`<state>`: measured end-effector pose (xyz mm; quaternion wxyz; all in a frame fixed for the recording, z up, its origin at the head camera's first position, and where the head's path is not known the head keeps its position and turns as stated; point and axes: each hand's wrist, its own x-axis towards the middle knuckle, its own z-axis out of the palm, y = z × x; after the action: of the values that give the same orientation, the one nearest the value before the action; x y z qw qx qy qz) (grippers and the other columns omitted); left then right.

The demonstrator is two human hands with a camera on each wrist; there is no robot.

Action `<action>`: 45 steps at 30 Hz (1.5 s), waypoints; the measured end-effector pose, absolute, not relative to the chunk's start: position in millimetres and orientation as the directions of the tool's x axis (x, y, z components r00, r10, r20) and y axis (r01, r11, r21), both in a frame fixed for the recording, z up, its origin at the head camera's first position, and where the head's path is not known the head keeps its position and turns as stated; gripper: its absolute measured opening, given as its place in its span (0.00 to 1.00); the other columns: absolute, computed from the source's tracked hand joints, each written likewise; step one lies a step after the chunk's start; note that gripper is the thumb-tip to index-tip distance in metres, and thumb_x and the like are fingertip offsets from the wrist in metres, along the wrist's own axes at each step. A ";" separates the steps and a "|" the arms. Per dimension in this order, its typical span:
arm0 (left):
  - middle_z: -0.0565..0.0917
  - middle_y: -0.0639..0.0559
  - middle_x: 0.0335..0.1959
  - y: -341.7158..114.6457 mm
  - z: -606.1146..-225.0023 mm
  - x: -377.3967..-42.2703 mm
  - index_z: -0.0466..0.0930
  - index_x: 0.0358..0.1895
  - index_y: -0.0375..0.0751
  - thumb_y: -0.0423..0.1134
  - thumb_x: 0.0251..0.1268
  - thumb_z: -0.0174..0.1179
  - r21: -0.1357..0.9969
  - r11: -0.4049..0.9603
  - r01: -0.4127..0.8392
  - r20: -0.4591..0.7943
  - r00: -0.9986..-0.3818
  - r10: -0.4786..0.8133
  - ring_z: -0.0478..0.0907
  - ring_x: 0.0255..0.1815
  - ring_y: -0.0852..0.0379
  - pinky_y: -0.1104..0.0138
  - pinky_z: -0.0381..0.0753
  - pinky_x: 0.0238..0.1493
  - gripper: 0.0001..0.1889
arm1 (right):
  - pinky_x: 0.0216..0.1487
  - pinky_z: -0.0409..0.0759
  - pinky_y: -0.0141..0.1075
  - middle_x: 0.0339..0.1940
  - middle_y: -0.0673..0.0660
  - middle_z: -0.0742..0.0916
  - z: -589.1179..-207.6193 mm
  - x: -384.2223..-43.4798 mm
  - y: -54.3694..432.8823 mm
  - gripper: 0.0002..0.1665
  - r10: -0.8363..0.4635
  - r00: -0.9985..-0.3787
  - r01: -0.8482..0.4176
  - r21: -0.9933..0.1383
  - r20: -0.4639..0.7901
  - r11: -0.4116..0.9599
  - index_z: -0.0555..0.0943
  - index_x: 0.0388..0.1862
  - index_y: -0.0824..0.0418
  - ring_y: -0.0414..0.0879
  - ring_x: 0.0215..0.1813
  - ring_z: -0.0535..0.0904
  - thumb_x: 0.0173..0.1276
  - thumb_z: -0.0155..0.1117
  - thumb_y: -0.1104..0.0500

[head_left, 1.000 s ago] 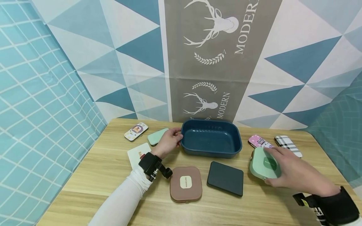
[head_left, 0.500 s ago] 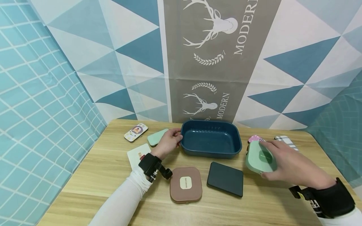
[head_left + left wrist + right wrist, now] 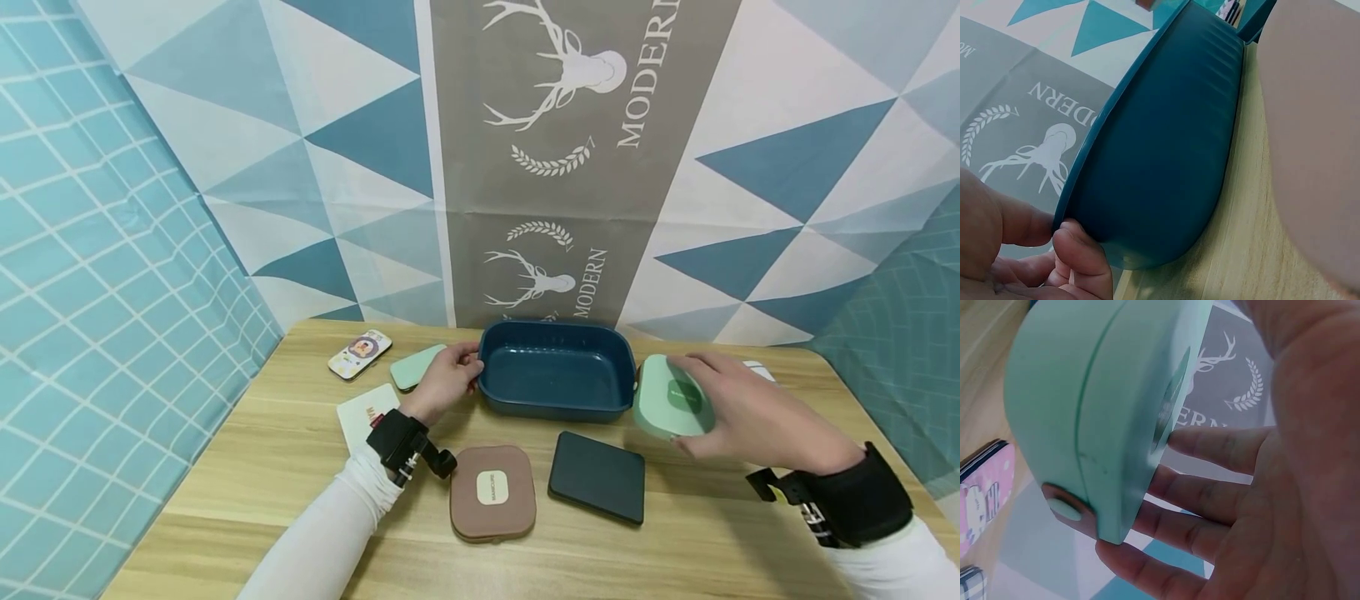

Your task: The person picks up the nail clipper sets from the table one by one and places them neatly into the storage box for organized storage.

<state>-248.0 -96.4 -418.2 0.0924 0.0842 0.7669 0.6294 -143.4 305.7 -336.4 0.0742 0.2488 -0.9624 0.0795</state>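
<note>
My left hand (image 3: 447,377) holds the left end of a dark blue plastic basin (image 3: 555,411) by its rim. In the left wrist view, thumb and fingertips pinch that rim (image 3: 1088,147). Right of the basin, my right hand (image 3: 738,414) grips a rounded, mint-green case (image 3: 670,396), raised over the table and overlapping the basin's right end in the head view. Up close in the right wrist view, the case (image 3: 1094,394) shows a seam and a snap tab (image 3: 1069,509), with fingers (image 3: 1188,531) along its labelled face. The thumb is hidden there.
In front lie a brown case (image 3: 492,512) labelled MANICURE and a flat black case (image 3: 597,477). A cartoon tin (image 3: 360,354), a slim green case (image 3: 415,367) and a cream packet (image 3: 365,412) lie left. A pink case (image 3: 985,500) and a plaid one (image 3: 971,584) lie right.
My right hand has carried the mint-green case left and toward the back, up to the basin's right end, covering the pink case in the head view. The left hand stays on the rim.
</note>
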 end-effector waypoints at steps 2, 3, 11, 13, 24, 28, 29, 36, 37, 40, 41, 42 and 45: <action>0.75 0.45 0.39 -96.1 -418.2 -247.4 0.67 0.76 0.24 0.28 0.84 0.50 0.981 0.194 0.012 -0.035 -0.970 0.240 0.74 0.32 0.53 0.65 0.76 0.34 0.23 | 0.46 0.82 0.49 0.63 0.63 0.80 -334.8 -146.3 302.5 0.61 -0.469 -0.863 -0.494 -0.117 0.187 0.862 0.72 0.75 0.68 0.55 0.55 0.77 0.50 0.87 0.38; 0.75 0.45 0.39 -95.9 -417.8 -246.7 0.68 0.75 0.24 0.28 0.84 0.51 0.981 0.194 0.011 -0.036 -0.971 0.237 0.74 0.32 0.53 0.65 0.76 0.34 0.22 | 0.46 0.82 0.49 0.64 0.63 0.80 -334.0 -147.7 300.8 0.61 -0.471 -0.862 -0.496 -0.118 0.188 0.861 0.72 0.75 0.68 0.54 0.55 0.77 0.50 0.87 0.39; 0.74 0.44 0.40 -96.4 -417.0 -244.8 0.67 0.76 0.25 0.27 0.84 0.50 0.983 0.184 0.014 -0.032 -0.969 0.243 0.74 0.32 0.52 0.65 0.76 0.34 0.23 | 0.46 0.82 0.46 0.62 0.60 0.80 -328.4 -161.3 288.1 0.61 -0.489 -0.852 -0.517 -0.145 0.190 0.844 0.72 0.77 0.66 0.51 0.53 0.77 0.49 0.87 0.41; 0.74 0.44 0.40 -96.5 -417.1 -245.0 0.68 0.76 0.25 0.27 0.84 0.51 0.983 0.183 0.015 -0.031 -0.969 0.244 0.73 0.32 0.53 0.66 0.76 0.33 0.22 | 0.46 0.82 0.45 0.63 0.60 0.80 -327.7 -164.9 285.1 0.62 -0.490 -0.853 -0.516 -0.155 0.178 0.842 0.71 0.77 0.66 0.51 0.53 0.76 0.50 0.87 0.40; 0.73 0.46 0.39 -95.7 -417.3 -245.7 0.68 0.75 0.25 0.27 0.84 0.51 0.982 0.187 0.015 -0.029 -0.972 0.234 0.74 0.32 0.53 0.66 0.76 0.33 0.22 | 0.54 0.80 0.49 0.68 0.61 0.79 -328.5 -187.6 266.4 0.63 -0.516 -0.842 -0.539 -0.180 0.157 0.823 0.69 0.80 0.65 0.54 0.60 0.75 0.49 0.86 0.43; 0.73 0.46 0.39 -95.2 -416.8 -245.4 0.68 0.75 0.25 0.27 0.84 0.51 0.981 0.192 0.012 -0.034 -0.972 0.233 0.73 0.32 0.54 0.65 0.76 0.34 0.22 | 0.53 0.81 0.49 0.67 0.61 0.79 -330.1 -195.7 259.2 0.61 -0.507 -0.849 -0.527 -0.183 0.150 0.830 0.72 0.77 0.65 0.54 0.59 0.75 0.48 0.86 0.41; 0.73 0.46 0.39 -95.2 -416.6 -245.2 0.69 0.75 0.25 0.27 0.84 0.51 0.981 0.193 0.012 -0.034 -0.972 0.233 0.73 0.32 0.54 0.65 0.76 0.34 0.22 | 0.52 0.81 0.49 0.66 0.60 0.80 -330.8 -197.8 257.6 0.60 -0.506 -0.849 -0.528 -0.184 0.153 0.829 0.73 0.76 0.65 0.54 0.58 0.75 0.48 0.86 0.41; 0.73 0.46 0.39 -95.7 -416.0 -244.2 0.68 0.75 0.24 0.27 0.84 0.51 0.983 0.184 0.013 -0.030 -0.973 0.230 0.73 0.31 0.55 0.65 0.76 0.34 0.22 | 0.51 0.81 0.47 0.62 0.59 0.81 -334.2 -210.7 250.8 0.59 -0.525 -0.838 -0.545 -0.205 0.148 0.813 0.74 0.75 0.65 0.53 0.55 0.76 0.48 0.86 0.41; 0.73 0.46 0.39 -95.7 -416.0 -244.1 0.68 0.75 0.24 0.27 0.84 0.51 0.983 0.183 0.014 -0.029 -0.973 0.231 0.73 0.31 0.55 0.65 0.76 0.35 0.22 | 0.51 0.81 0.47 0.61 0.59 0.81 -334.9 -212.5 250.3 0.59 -0.529 -0.836 -0.549 -0.207 0.146 0.810 0.74 0.75 0.65 0.53 0.55 0.76 0.48 0.86 0.42; 0.73 0.46 0.39 -95.8 -415.8 -243.6 0.68 0.75 0.25 0.27 0.83 0.51 0.983 0.185 0.019 -0.025 -0.972 0.233 0.73 0.31 0.54 0.63 0.76 0.35 0.22 | 0.51 0.81 0.47 0.61 0.59 0.81 -336.2 -216.7 247.6 0.59 -0.535 -0.833 -0.553 -0.216 0.141 0.805 0.73 0.75 0.66 0.53 0.55 0.75 0.48 0.86 0.42; 0.73 0.46 0.38 -96.0 -416.4 -243.9 0.68 0.75 0.25 0.27 0.84 0.51 0.983 0.185 0.021 -0.023 -0.972 0.234 0.73 0.31 0.54 0.63 0.76 0.35 0.22 | 0.51 0.81 0.47 0.60 0.59 0.81 -336.7 -218.1 246.6 0.59 -0.538 -0.831 -0.556 -0.216 0.140 0.803 0.73 0.75 0.66 0.53 0.55 0.75 0.48 0.86 0.43; 0.73 0.46 0.38 -96.2 -417.0 -244.3 0.68 0.75 0.25 0.27 0.84 0.51 0.983 0.184 0.023 -0.021 -0.972 0.236 0.73 0.31 0.53 0.62 0.76 0.35 0.22 | 0.51 0.81 0.47 0.60 0.59 0.81 -337.3 -219.7 245.7 0.58 -0.540 -0.830 -0.558 -0.217 0.138 0.801 0.73 0.75 0.66 0.53 0.55 0.75 0.49 0.86 0.43; 0.73 0.46 0.38 -96.3 -417.8 -245.0 0.68 0.75 0.25 0.27 0.84 0.51 0.983 0.181 0.026 -0.019 -0.971 0.240 0.73 0.32 0.52 0.62 0.77 0.36 0.23 | 0.53 0.80 0.47 0.61 0.60 0.81 -339.0 -224.2 242.8 0.59 -0.543 -0.829 -0.558 -0.214 0.130 0.801 0.73 0.76 0.66 0.53 0.55 0.75 0.49 0.86 0.42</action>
<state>-245.0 -96.3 -417.8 0.0845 0.0870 0.7637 0.6341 -224.2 242.8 -339.0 0.0313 0.2903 -0.9486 0.1224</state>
